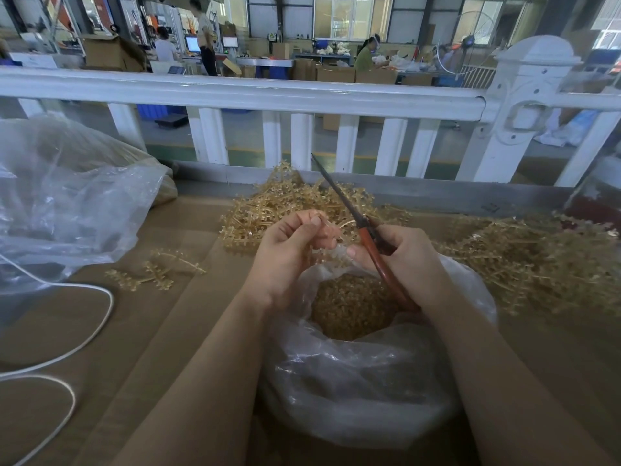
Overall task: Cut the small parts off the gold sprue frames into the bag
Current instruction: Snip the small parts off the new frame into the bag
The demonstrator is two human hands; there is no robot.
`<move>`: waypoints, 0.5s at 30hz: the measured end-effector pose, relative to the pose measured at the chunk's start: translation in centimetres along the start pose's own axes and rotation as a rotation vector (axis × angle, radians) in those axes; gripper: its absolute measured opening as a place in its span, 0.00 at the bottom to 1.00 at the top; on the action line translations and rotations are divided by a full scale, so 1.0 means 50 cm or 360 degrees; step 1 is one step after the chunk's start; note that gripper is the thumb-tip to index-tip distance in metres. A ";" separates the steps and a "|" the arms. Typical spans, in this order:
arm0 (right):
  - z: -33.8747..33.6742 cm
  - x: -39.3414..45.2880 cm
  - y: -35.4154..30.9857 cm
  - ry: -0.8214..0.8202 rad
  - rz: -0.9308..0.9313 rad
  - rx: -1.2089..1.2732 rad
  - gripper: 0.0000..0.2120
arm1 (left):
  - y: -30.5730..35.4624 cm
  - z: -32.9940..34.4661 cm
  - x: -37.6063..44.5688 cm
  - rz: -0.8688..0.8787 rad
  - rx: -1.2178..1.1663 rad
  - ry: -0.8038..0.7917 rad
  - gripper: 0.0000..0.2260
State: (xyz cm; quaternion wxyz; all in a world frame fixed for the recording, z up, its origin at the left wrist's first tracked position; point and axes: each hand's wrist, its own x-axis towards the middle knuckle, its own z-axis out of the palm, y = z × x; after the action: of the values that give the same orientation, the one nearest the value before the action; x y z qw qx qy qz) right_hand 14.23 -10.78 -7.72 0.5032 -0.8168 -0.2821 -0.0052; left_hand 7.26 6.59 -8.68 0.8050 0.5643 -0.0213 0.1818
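A gold sprue frame (pixel 331 230) is pinched in the left grip (pixel 289 253); red-handled scissors (pixel 363 230), blades closed toward 11 o'clock, are clasped in the right grip (pixel 403 260) above the bag (pixel 353 381).

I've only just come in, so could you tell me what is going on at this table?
A person is trimming gold plastic parts. The left hand pinches a sprue frame over an open bag that already holds many cut parts. The right hand grips red-handled scissors, blades shut and pointing up and away, not cutting at this instant. More frames lie in piles behind the hands and to the right.
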 end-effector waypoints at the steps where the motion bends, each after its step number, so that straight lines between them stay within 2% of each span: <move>1: 0.002 0.000 -0.003 -0.0013 0.0022 0.0033 0.07 | -0.001 0.000 0.000 -0.0009 -0.0019 -0.0011 0.09; 4: 0.004 0.001 -0.010 -0.0010 0.0118 0.0137 0.06 | 0.002 0.000 -0.003 -0.0065 -0.0103 -0.0047 0.06; 6: 0.002 -0.001 -0.016 0.0016 0.0168 0.0245 0.07 | 0.005 0.000 -0.005 -0.0159 -0.0177 -0.0168 0.16; 10: -0.005 -0.009 -0.028 0.0127 0.0195 0.0637 0.09 | -0.001 -0.001 -0.007 -0.0286 -0.0053 -0.0440 0.41; 11: -0.007 -0.010 -0.029 0.0148 0.0195 0.0686 0.10 | -0.003 -0.002 -0.007 -0.0314 -0.0026 -0.0489 0.42; 12: -0.008 -0.011 -0.030 0.0164 0.0193 0.0711 0.11 | -0.005 -0.002 -0.008 -0.0315 0.0031 -0.0536 0.38; 15: -0.006 -0.014 -0.033 0.0179 0.0205 0.0778 0.11 | -0.011 0.004 -0.010 -0.0233 0.0372 -0.0496 0.17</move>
State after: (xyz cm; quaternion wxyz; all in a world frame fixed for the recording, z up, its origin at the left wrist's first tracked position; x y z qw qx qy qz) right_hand 12.98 -10.81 -6.42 0.6999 -0.6856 -0.1942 0.0498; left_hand 7.01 6.14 -9.21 0.7321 0.6752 -0.0832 0.0346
